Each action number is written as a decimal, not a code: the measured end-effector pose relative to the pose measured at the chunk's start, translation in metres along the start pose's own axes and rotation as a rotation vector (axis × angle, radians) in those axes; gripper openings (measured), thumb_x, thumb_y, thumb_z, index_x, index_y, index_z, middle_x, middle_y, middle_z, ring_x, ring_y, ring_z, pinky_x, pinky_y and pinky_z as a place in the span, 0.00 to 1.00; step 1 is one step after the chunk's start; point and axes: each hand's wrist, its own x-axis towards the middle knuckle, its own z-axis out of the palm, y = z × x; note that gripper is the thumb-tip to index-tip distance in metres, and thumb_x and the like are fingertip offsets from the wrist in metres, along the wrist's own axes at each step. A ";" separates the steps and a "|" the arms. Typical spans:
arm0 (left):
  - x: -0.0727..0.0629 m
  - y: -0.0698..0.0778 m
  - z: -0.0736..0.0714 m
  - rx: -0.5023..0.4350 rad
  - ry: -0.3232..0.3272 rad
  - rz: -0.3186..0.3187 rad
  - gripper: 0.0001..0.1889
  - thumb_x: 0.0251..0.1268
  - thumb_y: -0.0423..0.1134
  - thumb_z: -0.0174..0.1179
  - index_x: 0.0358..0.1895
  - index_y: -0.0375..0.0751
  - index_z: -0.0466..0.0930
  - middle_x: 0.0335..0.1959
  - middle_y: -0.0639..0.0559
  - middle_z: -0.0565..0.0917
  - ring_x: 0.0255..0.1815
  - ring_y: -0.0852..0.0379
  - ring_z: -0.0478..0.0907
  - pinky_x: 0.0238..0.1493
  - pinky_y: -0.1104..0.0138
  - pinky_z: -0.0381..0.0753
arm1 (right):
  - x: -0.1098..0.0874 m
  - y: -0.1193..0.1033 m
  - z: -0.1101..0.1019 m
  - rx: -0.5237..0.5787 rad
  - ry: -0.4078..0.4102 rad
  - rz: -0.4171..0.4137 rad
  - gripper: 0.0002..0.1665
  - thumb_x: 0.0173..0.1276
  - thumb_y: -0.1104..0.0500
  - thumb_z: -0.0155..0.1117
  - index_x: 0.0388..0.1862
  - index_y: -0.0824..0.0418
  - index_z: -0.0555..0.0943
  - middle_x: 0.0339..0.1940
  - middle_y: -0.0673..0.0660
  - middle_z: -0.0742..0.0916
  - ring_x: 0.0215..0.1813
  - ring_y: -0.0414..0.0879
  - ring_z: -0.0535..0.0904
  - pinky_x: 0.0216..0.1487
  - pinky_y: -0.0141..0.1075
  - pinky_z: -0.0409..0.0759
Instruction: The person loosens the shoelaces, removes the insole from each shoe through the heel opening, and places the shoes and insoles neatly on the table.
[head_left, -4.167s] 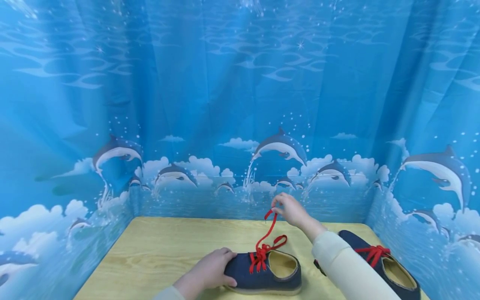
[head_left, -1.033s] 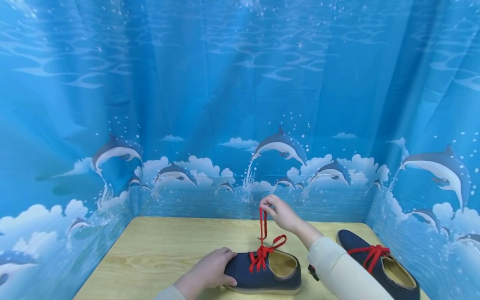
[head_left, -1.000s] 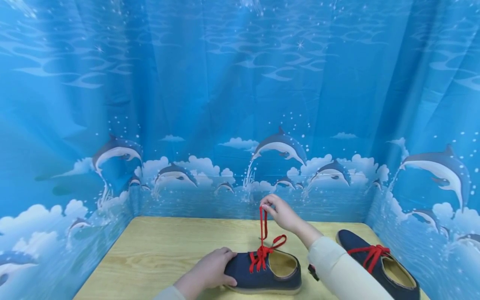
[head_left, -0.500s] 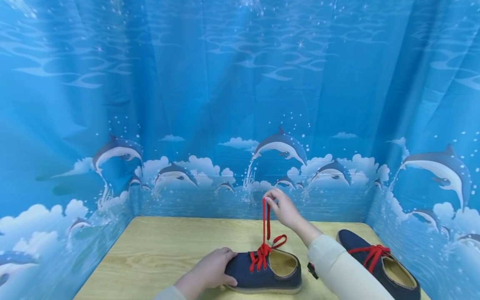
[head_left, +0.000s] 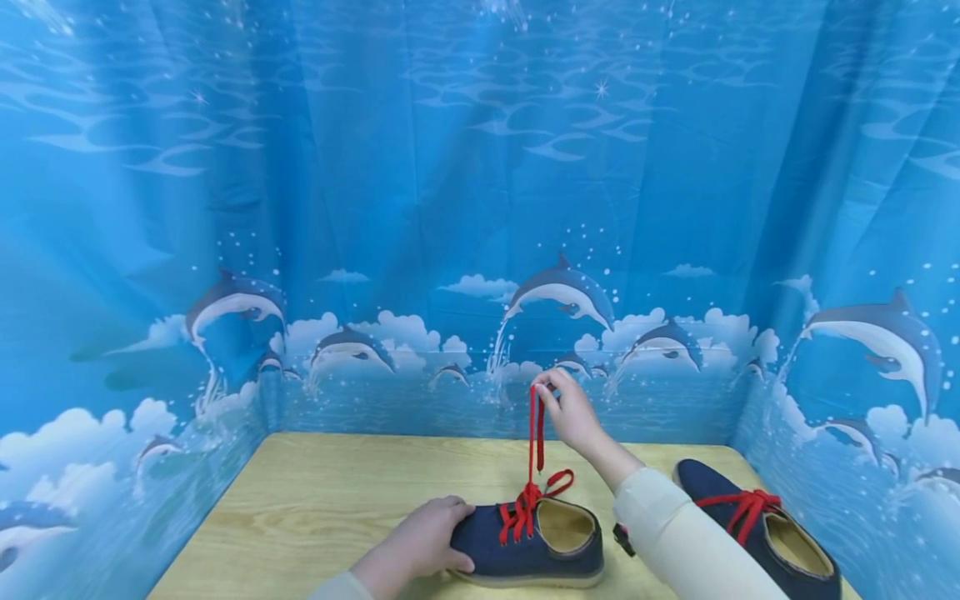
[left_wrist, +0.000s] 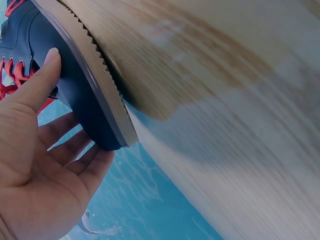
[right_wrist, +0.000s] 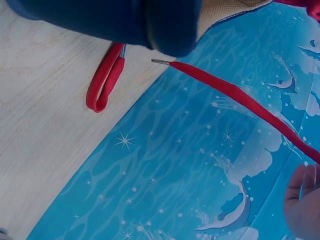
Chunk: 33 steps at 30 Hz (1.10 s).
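Note:
A navy shoe (head_left: 525, 546) with red laces stands on the wooden table (head_left: 315, 508), toe to the left. My left hand (head_left: 423, 542) holds its toe, thumb on top (left_wrist: 37, 82) and fingers round the sole's end (left_wrist: 107, 125). My right hand (head_left: 566, 408) is raised above the shoe and pinches the end of one red lace (head_left: 536, 437), which runs taut straight up from the eyelets. In the right wrist view that lace (right_wrist: 240, 97) crosses the picture, and a lace loop (right_wrist: 102, 80) lies on the table.
A second navy shoe (head_left: 757, 521) with a tied red lace lies at the table's right, behind my right sleeve (head_left: 690, 542). A blue dolphin-print curtain (head_left: 450, 208) closes in the table at the back and both sides.
My right hand has lifted the lace end higher and slightly right, drawing the lace straight and taut. The left hand and both shoes have stayed put.

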 end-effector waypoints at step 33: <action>-0.003 0.004 -0.001 0.011 -0.002 -0.018 0.38 0.51 0.57 0.76 0.65 0.46 0.78 0.60 0.48 0.80 0.61 0.47 0.76 0.60 0.56 0.79 | 0.009 0.014 -0.014 -0.022 0.127 0.191 0.12 0.81 0.57 0.52 0.48 0.63 0.80 0.45 0.60 0.81 0.45 0.53 0.77 0.39 0.43 0.80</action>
